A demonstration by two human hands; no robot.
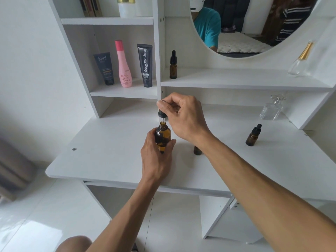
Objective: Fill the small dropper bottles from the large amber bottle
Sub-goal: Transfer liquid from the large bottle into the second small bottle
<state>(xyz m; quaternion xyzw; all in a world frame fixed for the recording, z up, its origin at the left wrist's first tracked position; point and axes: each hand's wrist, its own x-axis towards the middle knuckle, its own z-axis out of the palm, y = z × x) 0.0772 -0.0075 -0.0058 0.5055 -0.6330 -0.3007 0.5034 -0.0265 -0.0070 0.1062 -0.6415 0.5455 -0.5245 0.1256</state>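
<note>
Left hand (157, 157) curls around the big amber bottle (163, 136) at frame centre, right hand (183, 117) pinching the dropper (162, 113): keep bottle upright, pipette centred in neck, release bulb slowly.

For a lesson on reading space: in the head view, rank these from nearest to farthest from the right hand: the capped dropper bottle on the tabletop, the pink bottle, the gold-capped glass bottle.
From the right hand:
1. Capped dropper bottle, tabletop right.
2. Pink bottle, left shelf.
3. Gold-capped glass bottle, upper right shelf.
</note>
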